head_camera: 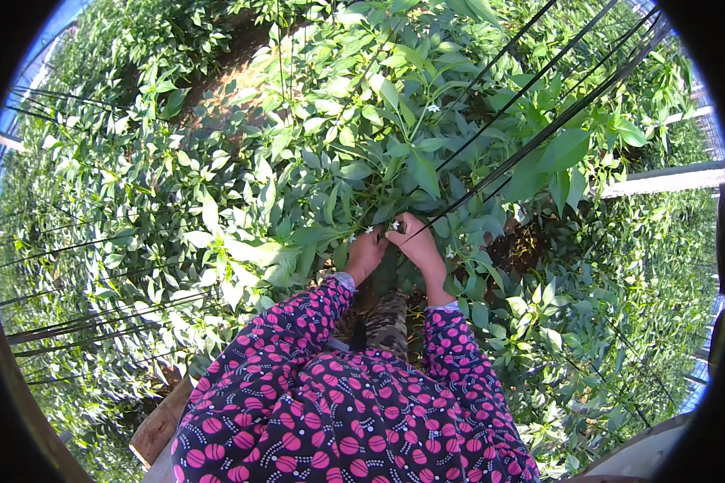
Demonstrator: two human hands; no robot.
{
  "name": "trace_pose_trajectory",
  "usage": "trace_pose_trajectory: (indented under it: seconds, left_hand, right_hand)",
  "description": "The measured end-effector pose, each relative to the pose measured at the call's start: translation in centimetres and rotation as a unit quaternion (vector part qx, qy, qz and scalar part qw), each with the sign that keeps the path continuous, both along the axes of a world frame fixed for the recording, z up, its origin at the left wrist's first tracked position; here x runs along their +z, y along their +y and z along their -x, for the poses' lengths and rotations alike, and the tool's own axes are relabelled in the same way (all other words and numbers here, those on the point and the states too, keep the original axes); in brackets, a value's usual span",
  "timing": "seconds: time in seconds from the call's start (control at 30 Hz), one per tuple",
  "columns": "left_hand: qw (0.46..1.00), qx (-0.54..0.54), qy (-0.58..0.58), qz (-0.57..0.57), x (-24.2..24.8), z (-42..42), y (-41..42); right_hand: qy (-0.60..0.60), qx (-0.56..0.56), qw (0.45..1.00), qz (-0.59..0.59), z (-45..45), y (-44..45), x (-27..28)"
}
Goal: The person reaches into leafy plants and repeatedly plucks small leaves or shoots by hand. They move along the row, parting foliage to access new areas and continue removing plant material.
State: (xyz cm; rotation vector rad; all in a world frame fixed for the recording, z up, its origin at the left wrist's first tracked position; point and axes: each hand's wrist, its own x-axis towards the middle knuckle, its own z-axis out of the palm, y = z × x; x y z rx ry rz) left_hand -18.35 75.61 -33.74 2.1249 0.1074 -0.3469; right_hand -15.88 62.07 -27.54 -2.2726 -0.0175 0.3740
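Both hands meet low in a leafy pepper plant [423,172] with small white flowers. My left hand [365,255] has its fingers curled in at the plant's stems, just below a white flower [370,230]. Close beside it, my right hand [422,249] pinches a green part of the plant between thumb and forefinger, near another white flower [396,225]. Leaves and fingers hide exactly which part each hand grips. A dark string [489,177] slants down past my right hand.
More dark strings [522,96] run to the upper right. Dense pepper plants [175,199] stand on both sides, with bare soil [232,87] at upper left. A wooden piece [162,422] lies at lower left; a pale bar [664,181] crosses at right.
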Motion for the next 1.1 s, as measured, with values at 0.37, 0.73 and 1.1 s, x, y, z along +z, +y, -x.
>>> trace_pose_trajectory:
  seconds: [0.37, 0.73, 1.1]
  left_hand:
    - [0.987, 0.028, -0.146, -0.068, -5.1, 0.2, 1.6]
    - [0.995, 0.064, -0.033, 0.074, -6.3, -2.3, 1.1]
    - [0.989, -0.103, -0.107, 0.023, -8.8, -3.5, 2.1]
  right_hand:
    - [-0.049, -0.162, 0.893, -0.416, -1.6, -1.1, 1.5]
    - [0.031, 0.028, 0.958, -0.282, 0.2, 0.0, 1.7]
    - [-0.026, -0.014, 0.943, -0.332, -2.5, 0.6, -0.2]
